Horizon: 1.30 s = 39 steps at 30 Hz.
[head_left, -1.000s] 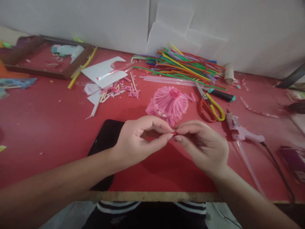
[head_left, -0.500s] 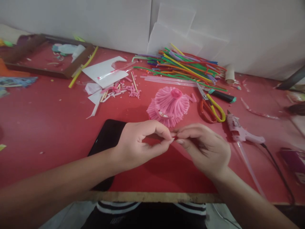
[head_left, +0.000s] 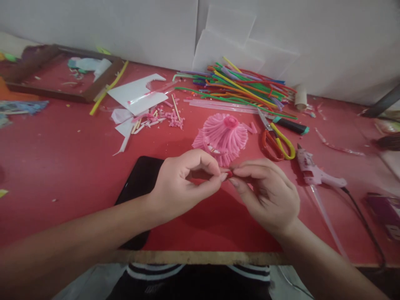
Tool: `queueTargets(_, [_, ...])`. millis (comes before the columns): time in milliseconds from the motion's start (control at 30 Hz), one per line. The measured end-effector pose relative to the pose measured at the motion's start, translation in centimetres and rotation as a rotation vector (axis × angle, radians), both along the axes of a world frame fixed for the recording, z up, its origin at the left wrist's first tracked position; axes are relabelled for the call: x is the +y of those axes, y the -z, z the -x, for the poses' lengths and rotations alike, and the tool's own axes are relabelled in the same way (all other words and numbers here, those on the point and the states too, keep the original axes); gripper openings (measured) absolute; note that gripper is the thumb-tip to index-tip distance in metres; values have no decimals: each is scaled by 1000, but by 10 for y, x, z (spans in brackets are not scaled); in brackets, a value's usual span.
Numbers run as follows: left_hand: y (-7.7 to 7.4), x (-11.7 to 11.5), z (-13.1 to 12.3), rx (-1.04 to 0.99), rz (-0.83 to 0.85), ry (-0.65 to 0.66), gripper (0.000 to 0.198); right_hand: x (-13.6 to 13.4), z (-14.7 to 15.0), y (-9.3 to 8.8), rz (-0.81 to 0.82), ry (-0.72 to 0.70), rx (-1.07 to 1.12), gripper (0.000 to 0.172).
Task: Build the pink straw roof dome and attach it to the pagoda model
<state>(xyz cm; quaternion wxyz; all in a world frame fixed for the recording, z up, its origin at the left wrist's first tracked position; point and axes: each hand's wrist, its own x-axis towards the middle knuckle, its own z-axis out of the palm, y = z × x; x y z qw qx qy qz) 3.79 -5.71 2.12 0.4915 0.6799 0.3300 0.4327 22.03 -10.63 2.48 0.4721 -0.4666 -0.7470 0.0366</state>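
My left hand (head_left: pixel 181 183) pinches a small red piece (head_left: pixel 229 174) between thumb and forefinger. From the other side, the fingertips of my right hand (head_left: pixel 268 193) close on the same piece, which is mostly hidden and too small to name surely. Just beyond the fingers sits a pink umbrella-like craft (head_left: pixel 223 135) made of fuzzy pipe cleaners, with a coiled knob on top. A black phone (head_left: pixel 142 179) lies partly under my left wrist.
Scissors (head_left: pixel 275 139), a cutter (head_left: pixel 290 125) and a glue gun (head_left: pixel 312 168) with its cord lie to the right. Behind are a heap of coloured pipe cleaners (head_left: pixel 246 87), pink clippings (head_left: pixel 176 118) and white paper (head_left: pixel 137 93). A brown frame (head_left: pixel 87 96) stands far left.
Both hands have risen slightly, away from the table's front edge. More of the small red piece shows between the fingertips. The things on the table stay put.
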Motion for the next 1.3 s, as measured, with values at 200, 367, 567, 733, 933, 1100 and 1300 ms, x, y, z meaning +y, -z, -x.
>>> queueTargets(200, [1,0,2,36,-49,5,9,1,1,1,30,-13,2,14])
queueTargets(367, [1,1,5,101,-143,51,5,1,1,3,206,-69,135,7])
queueTargets(567, [-3,1,8,135,-309,67,10,-1,0,8,345,-135,328,7])
queueTargets(733, [-7,2,8,157,-252,111,11,0,-3,11,286,-157,304,7])
queueTargets(933, [-5,5,10,179,-232,187,13,-1,-4,12,343,-173,276,7])
queueTargets(1100, [-4,4,11,192,-263,189,14,-3,-5,14,383,-135,262,6])
queueTargets(1300, [-4,4,10,202,-197,174,13,-2,-4,6,200,-82,-28,19])
